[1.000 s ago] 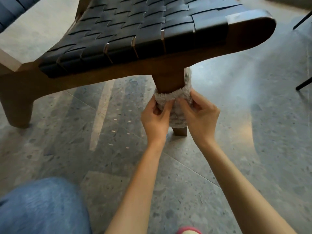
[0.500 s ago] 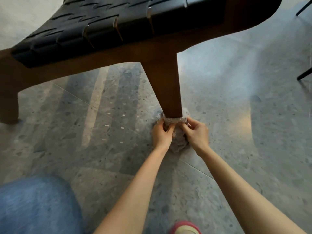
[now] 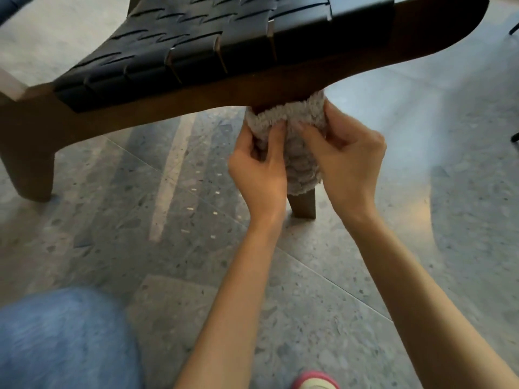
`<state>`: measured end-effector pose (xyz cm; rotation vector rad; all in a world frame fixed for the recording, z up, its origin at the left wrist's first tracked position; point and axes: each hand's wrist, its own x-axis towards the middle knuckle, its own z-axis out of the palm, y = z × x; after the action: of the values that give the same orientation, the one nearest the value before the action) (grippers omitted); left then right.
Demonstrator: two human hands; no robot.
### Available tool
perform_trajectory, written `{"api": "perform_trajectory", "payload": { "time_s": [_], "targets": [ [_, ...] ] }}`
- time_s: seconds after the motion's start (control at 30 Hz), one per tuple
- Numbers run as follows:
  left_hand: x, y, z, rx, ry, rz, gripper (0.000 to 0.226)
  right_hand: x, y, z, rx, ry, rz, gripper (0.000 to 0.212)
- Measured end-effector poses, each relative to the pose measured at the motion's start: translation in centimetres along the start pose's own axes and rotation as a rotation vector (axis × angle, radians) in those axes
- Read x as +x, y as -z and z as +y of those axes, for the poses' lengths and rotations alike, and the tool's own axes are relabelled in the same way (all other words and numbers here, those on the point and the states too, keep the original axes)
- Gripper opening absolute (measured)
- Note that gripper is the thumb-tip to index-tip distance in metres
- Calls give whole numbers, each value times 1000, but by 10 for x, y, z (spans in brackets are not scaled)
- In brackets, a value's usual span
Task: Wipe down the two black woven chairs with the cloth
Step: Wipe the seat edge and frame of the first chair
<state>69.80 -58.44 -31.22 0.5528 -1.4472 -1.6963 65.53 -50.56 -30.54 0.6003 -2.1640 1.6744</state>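
A black woven chair [image 3: 213,37] with a dark wooden frame fills the top of the head view. A fluffy grey cloth [image 3: 297,153] is wrapped round its front leg [image 3: 304,203], right under the seat rail. My left hand [image 3: 259,169] grips the cloth from the left and my right hand [image 3: 348,161] grips it from the right, thumbs pressed on the front. Only the foot of the leg shows below the cloth.
The chair's other front leg [image 3: 31,169] stands at the left on the grey terrazzo floor [image 3: 168,248]. My knee in blue jeans [image 3: 61,341] is at lower left, a pink shoe [image 3: 314,381] at the bottom edge. Thin black furniture legs [image 3: 515,136] stand at far right.
Both hands slid the cloth down the leg to the floor, then back up to the top under the seat rail. The camera moved with them.
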Motion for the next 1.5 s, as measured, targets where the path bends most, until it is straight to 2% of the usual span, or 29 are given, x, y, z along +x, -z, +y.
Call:
{"api": "perform_trajectory", "payload": {
  "time_s": [0.1,0.2,0.27,0.37,0.47,0.53,0.6,0.7,0.8,0.87,1.0,1.1,1.27,1.37,1.5],
  "targets": [
    [9,1,6,-27,9,-19,29,2,-2,-4,36,31,16,26],
    [6,4,-6,24,24,-44,33,-10,-1,11,42,27,0,6],
    [-1,6,-22,89,15,-77,34,-20,0,27,-13,-13,4,9],
    [-15,10,-55,171,108,-141,30,-40,2,62,16,-129,-11,3],
    [-32,13,-93,268,249,-194,24,-66,5,94,124,-361,-52,21],
    [-42,13,-114,332,334,-238,15,-79,7,111,108,-470,-78,21],
    [-48,14,-130,405,392,-282,8,-87,8,124,54,-546,-109,23],
    [-51,16,-144,454,466,-340,11,-93,11,135,8,-640,-170,22],
    [-52,15,-148,468,466,-342,8,-91,11,136,-2,-685,-191,17],
    [-52,19,-145,474,462,-317,7,-89,13,131,-20,-706,-163,15],
    [-52,34,-135,501,496,-298,26,-91,19,109,-48,-740,-60,15],
    [-56,40,-111,468,539,-277,17,-94,21,81,-49,-736,-135,10],
    [-52,53,-57,439,634,-311,13,-81,24,24,-155,-736,-209,14],
    [-40,60,-13,429,662,-331,4,-64,23,-17,-209,-728,-333,20],
    [-11,65,46,492,794,-407,11,-31,23,-77,-295,-700,-492,23]
  ]
}}
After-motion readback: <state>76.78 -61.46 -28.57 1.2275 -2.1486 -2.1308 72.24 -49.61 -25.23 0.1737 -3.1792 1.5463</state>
